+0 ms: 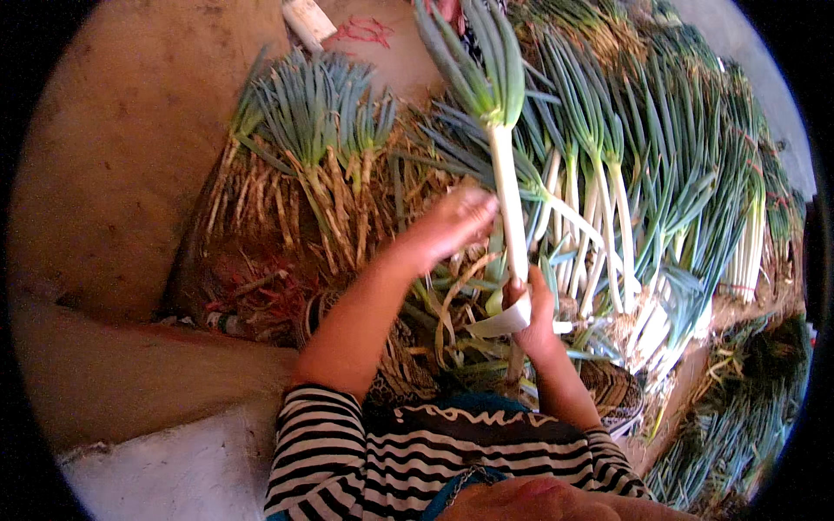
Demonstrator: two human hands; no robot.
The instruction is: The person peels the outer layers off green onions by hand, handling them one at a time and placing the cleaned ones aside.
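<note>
My right hand [537,319] grips the lower end of a large green onion [507,176], which stands nearly upright with its green leaves at the top. Below its white shaft, a curved white strip [498,320] sticks out by the right fingers; its kind is unclear. My left hand [459,218] is blurred beside the middle of the shaft. Whether it touches the shaft or holds anything cannot be made out. Just right of the shaft, another white-stemmed onion [576,218] leans over a row of peeled green onions [599,163].
Unpeeled onions with brown, dry stems [319,163] lie at the left. Tied bundles [746,241] lie at far right, and another leafy pile [723,417] at lower right. Loose peelings [449,312] are before me. Red ties [361,31] lie on the floor near a whitish block [307,21].
</note>
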